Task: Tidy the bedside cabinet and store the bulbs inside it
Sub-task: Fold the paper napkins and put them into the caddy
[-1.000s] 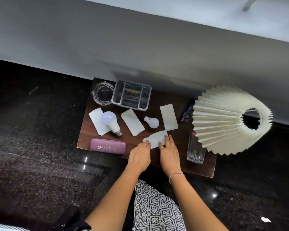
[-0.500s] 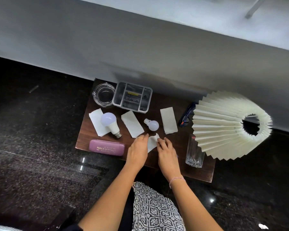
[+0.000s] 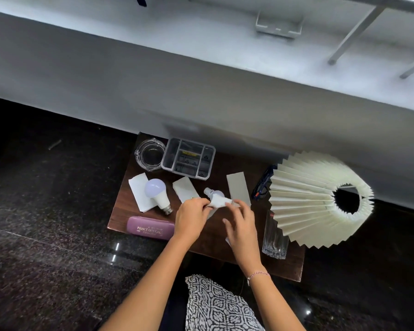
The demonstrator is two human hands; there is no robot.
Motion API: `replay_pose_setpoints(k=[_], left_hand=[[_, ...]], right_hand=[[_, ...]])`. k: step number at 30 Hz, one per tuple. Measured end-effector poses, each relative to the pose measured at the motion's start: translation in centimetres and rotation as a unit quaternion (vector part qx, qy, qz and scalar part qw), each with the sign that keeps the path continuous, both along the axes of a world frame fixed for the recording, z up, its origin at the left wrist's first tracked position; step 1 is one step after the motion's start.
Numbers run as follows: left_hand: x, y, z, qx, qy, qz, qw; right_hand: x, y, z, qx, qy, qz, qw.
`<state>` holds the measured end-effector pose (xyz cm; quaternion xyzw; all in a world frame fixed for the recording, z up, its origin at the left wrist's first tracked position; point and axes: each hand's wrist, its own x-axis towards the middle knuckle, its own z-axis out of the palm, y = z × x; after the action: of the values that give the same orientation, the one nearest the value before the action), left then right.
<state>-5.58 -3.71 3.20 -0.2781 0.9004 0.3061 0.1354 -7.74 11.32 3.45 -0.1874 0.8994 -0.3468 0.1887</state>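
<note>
While the large bulb (image 3: 157, 194) lies on a paper at the cabinet top's (image 3: 124, 211) left, the left hand (image 3: 191, 218) and right hand (image 3: 243, 225) grasp a crumpled tissue (image 3: 219, 201) between their fingers, just before the small bulb (image 3: 213, 192).

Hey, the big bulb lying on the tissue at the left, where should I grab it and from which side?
Probably best to grip the large bulb around its white tapered neck, just below the dome, coming from above. It lies on its side on a tissue, dome toward the wall and metal cap toward you, so the neck is narrower and less slippery than the round globe. Its left side is clear of other things.
</note>
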Motion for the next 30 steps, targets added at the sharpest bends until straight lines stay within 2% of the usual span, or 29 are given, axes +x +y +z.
replay_pose_setpoints(k=[3, 7, 12, 17, 25, 30], left_hand=[[-0.5, -1.2, 0.8, 0.018, 0.057, 0.024, 0.998], [-1.5, -3.0, 1.9, 0.053, 0.131, 0.038, 0.989], [-3.1, -5.6, 3.2, 0.088, 0.174, 0.05, 0.98], [-5.0, -8.1, 4.2, 0.072, 0.198, 0.052, 0.976], [-8.7, -11.3, 3.7, 0.005, 0.197, 0.03, 0.98], [-9.6, -12.8, 2.5, -0.001, 0.162, 0.012, 0.987]], right_hand=[[-1.7, -1.5, 0.3, -0.082, -0.084, -0.095, 0.989], [-4.1, -4.0, 0.2, -0.107, -0.146, -0.127, 0.975], [-6.3, -7.0, 1.0, -0.109, -0.099, -0.116, 0.982], [-8.4, -9.9, 2.1, -0.112, -0.06, -0.146, 0.981], [-11.6, -13.5, 1.8, -0.084, -0.011, -0.156, 0.984], [-12.5, -14.8, 0.7, -0.062, -0.035, -0.161, 0.984]])
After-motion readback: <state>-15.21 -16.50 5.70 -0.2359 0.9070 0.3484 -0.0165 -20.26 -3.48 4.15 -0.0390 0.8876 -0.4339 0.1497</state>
